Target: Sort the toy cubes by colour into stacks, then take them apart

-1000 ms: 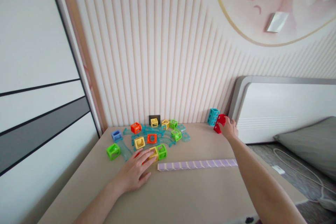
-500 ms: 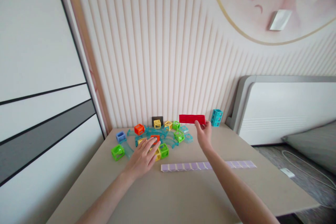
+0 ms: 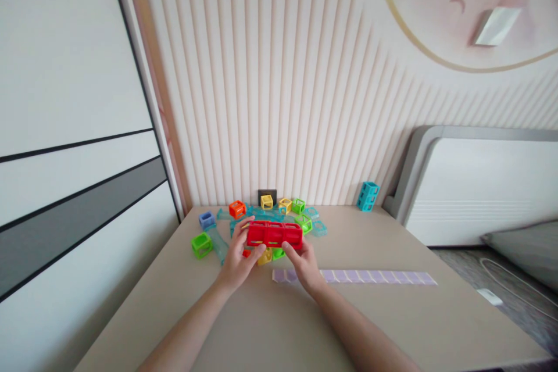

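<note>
A long red block of joined open-sided cubes [image 3: 274, 234] is held level above the table, in front of the toy pile. My left hand [image 3: 239, 256] grips its left end, thumb below and fingers behind. On the right end, my right hand [image 3: 304, 261] is closed with its thumb against the near face. Partly covered by the hands and the red block are a yellow cube [image 3: 265, 256] and a green cube [image 3: 278, 253]. Behind the block lie clear blue track pieces [image 3: 265, 213].
An orange cube [image 3: 238, 209], a blue cube [image 3: 207, 220] and a green cube [image 3: 201, 245] lie at the left. A teal cube stack [image 3: 368, 196] stands by the wall at the right. A purple strip [image 3: 379, 276] lies across the beige table [image 3: 253, 325].
The red block has come left and lower, in front of the pile, in my right hand. My left hand has lifted off the loose cubes and taken hold of its left end.
</note>
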`<action>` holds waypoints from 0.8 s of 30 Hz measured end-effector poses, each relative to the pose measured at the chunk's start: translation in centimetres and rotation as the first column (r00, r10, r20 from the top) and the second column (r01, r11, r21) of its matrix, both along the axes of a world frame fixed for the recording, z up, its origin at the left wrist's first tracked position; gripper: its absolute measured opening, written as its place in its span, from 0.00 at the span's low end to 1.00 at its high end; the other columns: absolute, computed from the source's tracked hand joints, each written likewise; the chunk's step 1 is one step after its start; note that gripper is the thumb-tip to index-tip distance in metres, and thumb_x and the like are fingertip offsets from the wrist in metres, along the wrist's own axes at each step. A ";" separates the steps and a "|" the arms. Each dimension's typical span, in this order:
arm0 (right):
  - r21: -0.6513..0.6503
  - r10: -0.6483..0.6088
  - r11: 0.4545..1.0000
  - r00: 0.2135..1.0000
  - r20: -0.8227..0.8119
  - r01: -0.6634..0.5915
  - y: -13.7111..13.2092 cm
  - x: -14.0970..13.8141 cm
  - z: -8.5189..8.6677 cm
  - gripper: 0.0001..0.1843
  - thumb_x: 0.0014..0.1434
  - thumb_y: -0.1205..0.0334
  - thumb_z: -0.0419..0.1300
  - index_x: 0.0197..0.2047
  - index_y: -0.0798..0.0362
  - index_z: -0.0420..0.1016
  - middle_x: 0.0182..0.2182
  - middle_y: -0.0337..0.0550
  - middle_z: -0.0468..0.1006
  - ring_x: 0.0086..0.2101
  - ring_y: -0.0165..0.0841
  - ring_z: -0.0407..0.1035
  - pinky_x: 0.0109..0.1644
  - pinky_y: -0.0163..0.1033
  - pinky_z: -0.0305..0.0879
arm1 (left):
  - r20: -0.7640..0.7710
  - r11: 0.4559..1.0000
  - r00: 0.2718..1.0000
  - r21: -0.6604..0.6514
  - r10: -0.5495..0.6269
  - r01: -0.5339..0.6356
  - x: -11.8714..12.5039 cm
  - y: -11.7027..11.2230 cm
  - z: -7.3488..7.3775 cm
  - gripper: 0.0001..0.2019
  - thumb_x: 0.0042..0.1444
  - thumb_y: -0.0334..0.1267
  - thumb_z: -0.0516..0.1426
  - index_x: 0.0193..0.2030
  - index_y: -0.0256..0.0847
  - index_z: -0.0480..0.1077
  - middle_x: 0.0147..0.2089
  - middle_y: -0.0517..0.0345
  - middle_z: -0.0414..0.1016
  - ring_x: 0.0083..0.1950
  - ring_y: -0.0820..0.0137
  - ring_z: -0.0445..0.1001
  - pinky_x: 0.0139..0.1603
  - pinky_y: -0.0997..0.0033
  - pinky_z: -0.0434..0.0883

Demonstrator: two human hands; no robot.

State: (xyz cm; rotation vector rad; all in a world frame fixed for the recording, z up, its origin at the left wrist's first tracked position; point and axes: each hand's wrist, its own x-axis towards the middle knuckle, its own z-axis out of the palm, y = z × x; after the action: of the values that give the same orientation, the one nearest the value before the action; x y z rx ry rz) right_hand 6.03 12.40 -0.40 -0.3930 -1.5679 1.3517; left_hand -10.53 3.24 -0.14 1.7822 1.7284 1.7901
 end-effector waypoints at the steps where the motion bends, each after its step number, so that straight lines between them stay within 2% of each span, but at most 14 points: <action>1: 0.025 0.056 0.998 0.998 0.042 -0.057 -0.2 0.3 0.1 0.19 0.59 0.47 0.64 0.49 0.48 0.78 0.48 0.47 0.82 0.48 0.44 0.76 0.57 0.54 0.71 | 0.037 0.999 0.999 -0.019 -0.037 0.038 0.0 -0.2 0.0 0.19 0.63 0.48 0.57 0.58 0.43 0.69 0.64 0.45 0.66 0.64 0.56 0.70 0.59 0.55 0.74; 4: 0.101 0.133 0.984 0.981 0.140 -0.148 -0.5 0.8 0.3 0.21 0.60 0.47 0.64 0.52 0.48 0.78 0.47 0.46 0.82 0.49 0.44 0.75 0.56 0.55 0.71 | 0.160 0.987 0.978 -0.069 -0.132 0.145 -0.1 -0.5 -0.1 0.20 0.62 0.48 0.58 0.58 0.44 0.70 0.61 0.46 0.71 0.61 0.56 0.72 0.59 0.53 0.74; 7: 0.232 0.049 0.968 0.983 0.176 -0.090 -0.3 1.1 0.2 0.18 0.60 0.48 0.64 0.51 0.45 0.80 0.46 0.45 0.81 0.51 0.44 0.74 0.58 0.57 0.68 | 0.175 0.981 0.972 -0.086 -0.155 0.172 -0.3 -0.4 -0.5 0.19 0.60 0.48 0.60 0.56 0.44 0.71 0.60 0.48 0.73 0.61 0.57 0.73 0.60 0.52 0.73; 10: 0.396 -0.083 0.918 0.978 0.191 0.000 0.1 1.1 0.0 0.13 0.62 0.51 0.63 0.48 0.43 0.81 0.50 0.46 0.78 0.54 0.44 0.71 0.62 0.55 0.64 | 0.119 0.995 0.990 -0.050 -0.074 0.080 -0.5 0.0 -1.0 0.19 0.59 0.49 0.61 0.54 0.45 0.72 0.58 0.50 0.74 0.60 0.58 0.73 0.63 0.49 0.70; 13: 0.492 -0.181 0.868 0.966 0.186 0.067 0.1 1.0 -0.1 0.12 0.62 0.52 0.62 0.47 0.43 0.82 0.50 0.47 0.77 0.53 0.44 0.70 0.60 0.53 0.66 | 0.041 1.000 0.999 0.011 0.018 -0.019 -0.4 0.2 -1.0 0.17 0.59 0.49 0.60 0.52 0.45 0.72 0.56 0.50 0.75 0.57 0.58 0.75 0.62 0.49 0.71; 20: 0.529 -0.226 0.840 0.964 0.138 0.121 -0.3 0.8 -0.5 0.12 0.63 0.54 0.62 0.49 0.42 0.79 0.49 0.47 0.75 0.51 0.44 0.70 0.57 0.52 0.68 | -0.134 0.992 0.987 0.102 0.091 -0.078 -0.2 -0.5 0.2 0.14 0.62 0.47 0.58 0.51 0.43 0.70 0.54 0.47 0.74 0.55 0.58 0.75 0.58 0.51 0.74; 24: 0.518 -0.285 0.834 0.951 0.116 0.187 -0.4 0.3 -0.7 0.11 0.63 0.56 0.61 0.48 0.43 0.79 0.48 0.48 0.73 0.50 0.44 0.69 0.56 0.52 0.69 | -0.185 0.983 0.972 0.138 0.146 -0.122 -0.4 -0.6 -0.3 0.17 0.64 0.46 0.57 0.56 0.43 0.65 0.55 0.47 0.71 0.56 0.59 0.75 0.58 0.53 0.73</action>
State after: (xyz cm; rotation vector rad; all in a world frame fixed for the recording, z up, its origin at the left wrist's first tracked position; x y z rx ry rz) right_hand 6.35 11.97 -1.10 -0.3807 -1.8879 0.6875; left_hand -10.88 2.64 -0.46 1.9967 1.8882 1.8711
